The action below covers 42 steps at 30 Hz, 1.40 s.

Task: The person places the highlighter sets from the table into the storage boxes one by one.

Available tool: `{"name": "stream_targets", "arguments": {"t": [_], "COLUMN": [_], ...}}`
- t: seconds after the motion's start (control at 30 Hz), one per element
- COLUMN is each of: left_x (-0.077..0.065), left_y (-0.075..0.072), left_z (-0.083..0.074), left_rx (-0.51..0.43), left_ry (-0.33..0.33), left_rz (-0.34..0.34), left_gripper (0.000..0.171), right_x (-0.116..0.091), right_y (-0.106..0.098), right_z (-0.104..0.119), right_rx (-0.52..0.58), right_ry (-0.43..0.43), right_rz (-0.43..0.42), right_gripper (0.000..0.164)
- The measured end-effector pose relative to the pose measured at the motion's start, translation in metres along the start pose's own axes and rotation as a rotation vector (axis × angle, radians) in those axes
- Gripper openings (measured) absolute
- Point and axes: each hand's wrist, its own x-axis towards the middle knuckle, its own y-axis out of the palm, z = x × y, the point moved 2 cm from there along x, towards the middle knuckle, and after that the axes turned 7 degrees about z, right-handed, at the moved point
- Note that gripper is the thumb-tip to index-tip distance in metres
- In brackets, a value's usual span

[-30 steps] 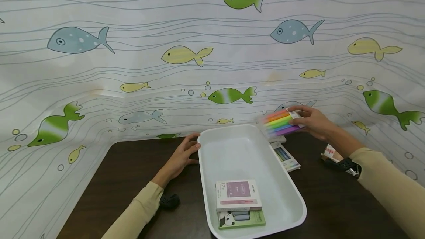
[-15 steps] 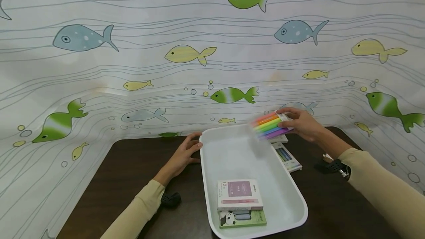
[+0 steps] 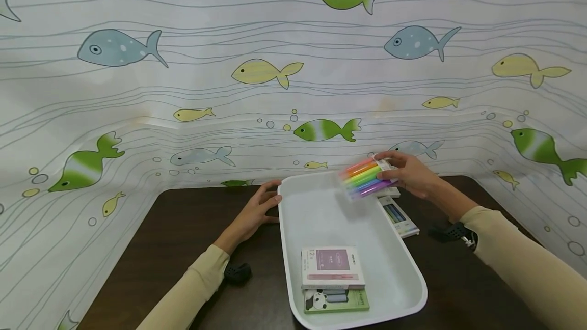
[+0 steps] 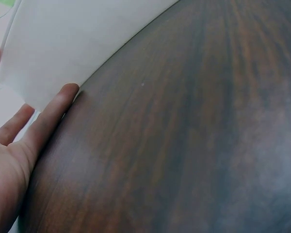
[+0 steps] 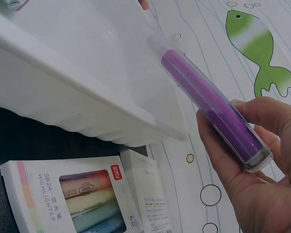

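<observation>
My right hand (image 3: 407,174) grips the label end of a clear case of rainbow-coloured markers (image 3: 364,177), thumb on one side and fingers on the other. The case is held tilted above the far right of a white plastic bin (image 3: 321,213); its purple side (image 5: 211,107) faces the right wrist view. At the bin's far left corner, my left hand (image 3: 252,213) rests with spread fingers against the rim and outer wall. Inside the bin's near end, a white and pink box (image 3: 332,267) overlaps a green panda box (image 3: 337,300).
A highlighter box (image 5: 72,194) lies on the dark wood table (image 3: 197,233) just right of the bin, beside another white box (image 5: 145,194). Behind the table hangs a fish-patterned sheet (image 3: 192,85). Black wrist straps (image 3: 237,272) sit near both sleeves.
My right hand has brought the marker case leftward and slightly down over the bin. The left hand stays at the rim, and the view has shifted slightly.
</observation>
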Motion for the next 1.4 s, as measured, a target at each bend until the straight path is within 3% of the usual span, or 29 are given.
{"name": "stream_targets", "arguments": {"t": [0.53, 1.07, 1.4], "left_x": [-0.001, 0.001, -0.001], "left_y": [0.001, -0.001, -0.002], "left_z": [-0.002, 0.001, 0.000], "left_rx": [-0.002, -0.007, -0.009], "left_ry": [-0.006, 0.001, -0.008], "left_rz": [-0.013, 0.002, 0.027], "left_gripper": [0.049, 0.052, 0.051], "right_x": [0.012, 0.030, 0.035], "right_y": [0.023, 0.086, 0.109], "right_z": [0.004, 0.014, 0.017], "right_rx": [-0.026, -0.034, -0.062], "right_ry": [-0.023, 0.052, 0.049], "right_rz": [0.047, 0.113, 0.120], "right_gripper": [0.057, 0.052, 0.051]}}
